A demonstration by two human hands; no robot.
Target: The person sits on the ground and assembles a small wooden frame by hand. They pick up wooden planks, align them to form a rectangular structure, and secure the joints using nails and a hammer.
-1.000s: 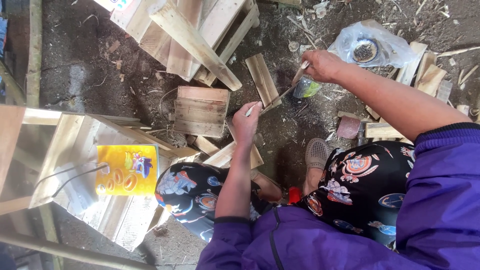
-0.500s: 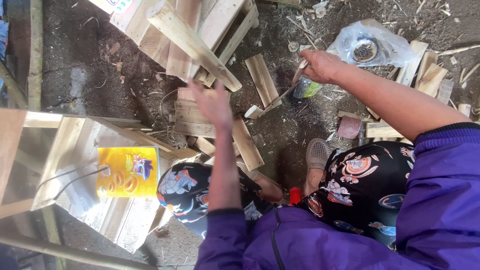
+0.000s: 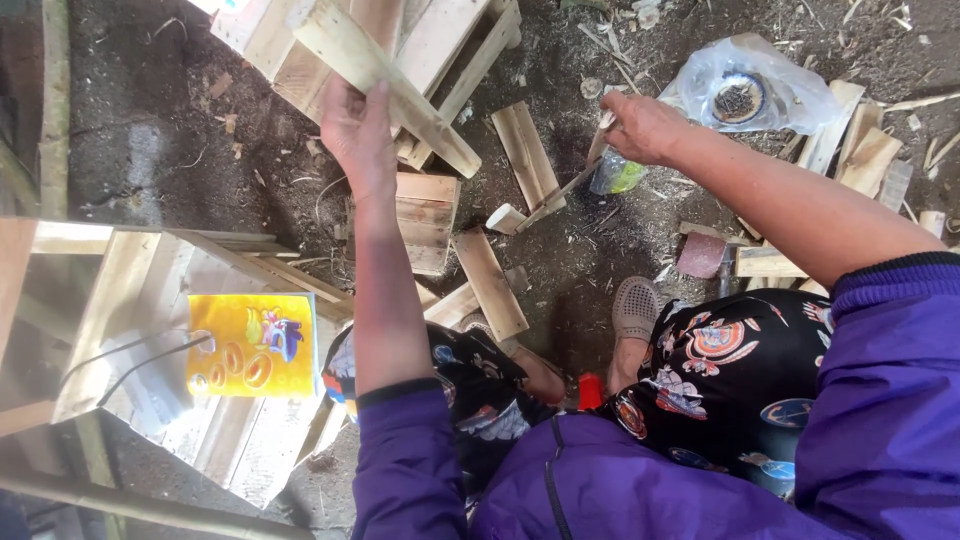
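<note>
Cut blocks lie on ground by your foot. Your right hand closed on hammer, head near ground. Your left hand open, fingers on long plank, not yet lifted off pile.

Bare dirt ground at far left offers open passage. Stacked pallet timbers block the far centre; scattered wood offcuts and a plastic bag obstruct centre and right.

Dark dirt floor strewn with wood offcuts.
</note>
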